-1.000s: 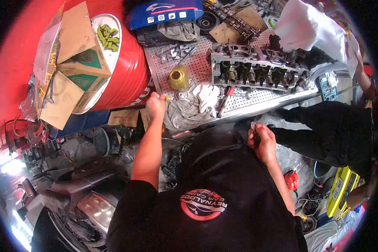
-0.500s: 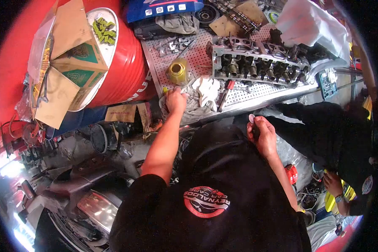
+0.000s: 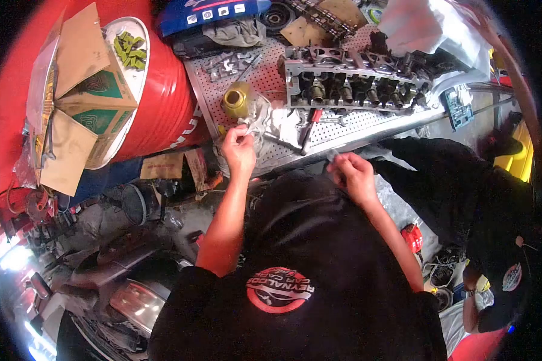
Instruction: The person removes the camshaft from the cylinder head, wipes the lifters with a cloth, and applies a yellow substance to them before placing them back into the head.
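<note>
My left hand (image 3: 239, 151) is closed at the bench's front left, its fingertips pinching the edge of a crumpled whitish rag (image 3: 282, 123). Just behind it stands an open-topped yellow-gold bottle (image 3: 237, 101). My right hand (image 3: 354, 174) is in front of the bench edge, with thumb and fingers closed on a small pale disc (image 3: 332, 155), which is blurred. A red-handled tool (image 3: 311, 129) lies between the rag and a metal cylinder head (image 3: 355, 87) with open bores.
A red drum (image 3: 165, 90) with a cardboard box (image 3: 102, 99) and green pieces stands left. Camshafts (image 3: 328, 21) lie at the back, beside a blue box (image 3: 208, 13). White plastic sheeting (image 3: 418, 27) is back right. Another person in black (image 3: 494, 210) is at the right.
My left hand has drawn back slightly and the rag beside it has changed shape. My right hand has turned and moved left with the pale disc. The view has shifted a little.
</note>
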Available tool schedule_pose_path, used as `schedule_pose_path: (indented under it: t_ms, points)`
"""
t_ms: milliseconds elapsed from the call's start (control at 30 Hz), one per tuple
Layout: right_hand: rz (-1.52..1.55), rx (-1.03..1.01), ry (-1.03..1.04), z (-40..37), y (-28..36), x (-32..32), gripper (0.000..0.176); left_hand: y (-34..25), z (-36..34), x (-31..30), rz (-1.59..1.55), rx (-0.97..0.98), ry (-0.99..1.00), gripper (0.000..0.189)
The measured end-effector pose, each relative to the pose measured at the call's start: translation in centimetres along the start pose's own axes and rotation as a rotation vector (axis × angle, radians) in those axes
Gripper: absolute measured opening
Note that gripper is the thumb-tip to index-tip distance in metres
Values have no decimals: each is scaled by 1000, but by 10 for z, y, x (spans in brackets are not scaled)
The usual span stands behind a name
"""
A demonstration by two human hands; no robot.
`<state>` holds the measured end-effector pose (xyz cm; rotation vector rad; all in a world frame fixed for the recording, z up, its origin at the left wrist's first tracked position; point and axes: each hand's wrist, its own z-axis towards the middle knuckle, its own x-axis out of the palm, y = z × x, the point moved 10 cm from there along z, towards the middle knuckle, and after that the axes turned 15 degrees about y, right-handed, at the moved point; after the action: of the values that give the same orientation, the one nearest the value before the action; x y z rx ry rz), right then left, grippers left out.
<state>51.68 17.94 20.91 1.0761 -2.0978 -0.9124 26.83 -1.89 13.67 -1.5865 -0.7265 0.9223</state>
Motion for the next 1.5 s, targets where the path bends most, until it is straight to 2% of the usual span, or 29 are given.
schedule_pose_path:
  t_ms: [133,167,200,333,467,600,700,733,833,933,1033,1133,1233,1267,1367,1400,1433,1500]
  points:
    - [-185,-1,40,44,-13,9,27,-15,-18,25,-83,75,141,14]
    - [-249,1,59,56,-13,16,28,-11,-22,32,-12,43,206,20]
    - [-316,95,84,69,-19,22,32,-2,-23,39,-69,13,243,19]
    - [-496,80,193,121,-55,41,34,22,-25,65,-362,-208,401,19]
    - [-443,148,278,132,-60,67,31,63,-25,78,-530,-405,548,24]
    - [-456,92,316,148,-66,80,30,59,-21,72,-418,-394,428,28]
    - [-305,136,326,156,-71,80,31,67,-21,76,-172,-511,585,29]
    - [-256,163,290,156,-73,79,29,51,-18,77,-95,-374,614,29]
    - [-158,207,324,160,-69,89,27,38,-10,70,-57,-214,523,21]
    - [-233,202,364,166,-66,96,25,70,-13,64,-224,-444,424,14]
    - [-147,282,388,167,-79,96,24,69,-5,60,214,-312,420,12]
    - [-124,221,387,175,-84,104,23,63,1,51,322,-382,273,8]
    - [-81,255,345,183,-86,86,25,45,-3,68,-356,-380,281,7]
    - [-59,270,345,183,-85,88,26,50,-5,71,-430,-403,287,8]
    - [49,298,316,176,-80,95,27,69,2,66,-139,-402,318,12]
    - [-53,274,407,180,-87,96,26,59,4,61,-9,-417,296,19]
    - [-98,226,411,184,-86,97,25,60,7,57,250,-404,294,26]
    - [-185,132,412,179,-71,103,25,45,10,49,431,-220,120,31]
